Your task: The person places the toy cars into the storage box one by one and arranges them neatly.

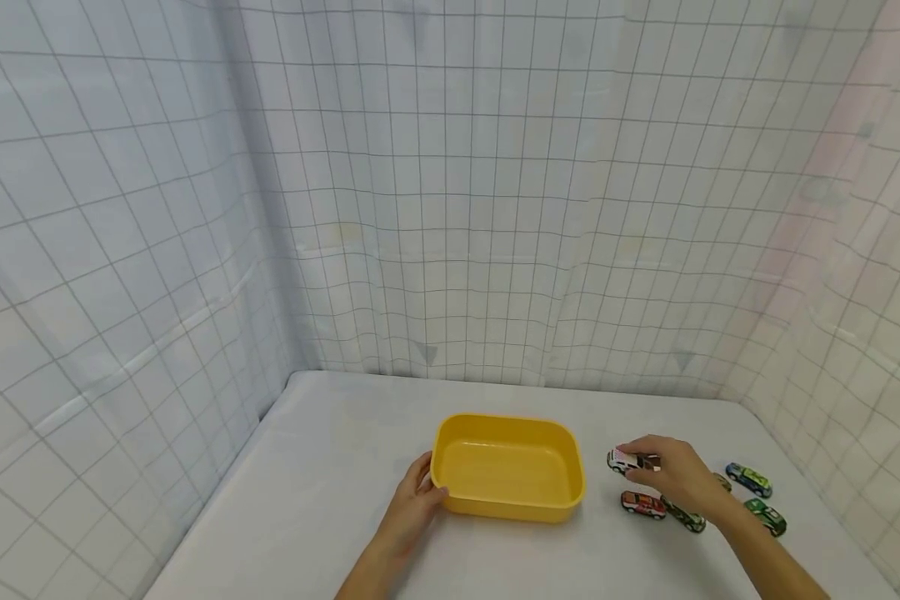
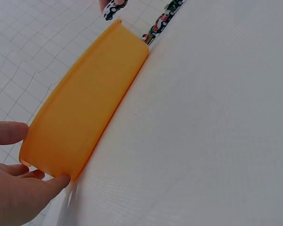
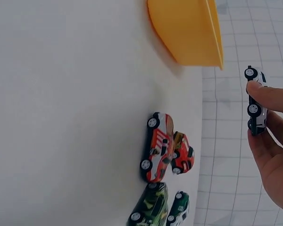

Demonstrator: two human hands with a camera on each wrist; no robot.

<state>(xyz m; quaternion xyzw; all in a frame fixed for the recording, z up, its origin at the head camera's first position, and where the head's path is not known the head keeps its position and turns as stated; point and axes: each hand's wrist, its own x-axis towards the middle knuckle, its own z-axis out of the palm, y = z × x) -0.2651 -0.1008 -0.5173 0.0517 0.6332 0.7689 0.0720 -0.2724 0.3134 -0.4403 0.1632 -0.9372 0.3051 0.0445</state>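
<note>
My left hand (image 1: 408, 510) holds the near left corner of a yellow rectangular plastic tray (image 1: 506, 510), thumb toward the front and fingers along the left side. The tray's inside shows no contents. To the right of the tray, my right hand (image 1: 673, 473) pinches a white toy car (image 1: 621, 461) with black wheels between thumb and fingers, raised off the table. In the right wrist view the toy car (image 3: 263, 113) is partly covered by the thumb. A red toy car (image 1: 642, 504) and a camouflage-green toy car (image 1: 686, 515) stand below the right hand.
Farther right are a blue-and-yellow toy car (image 1: 750, 480) and a green toy car (image 1: 767, 517). Another car (image 1: 722, 482) is mostly hidden behind the right hand. A white cloth covers the table (image 1: 330, 467). Grid-patterned white curtains (image 1: 450, 250) enclose the back and sides.
</note>
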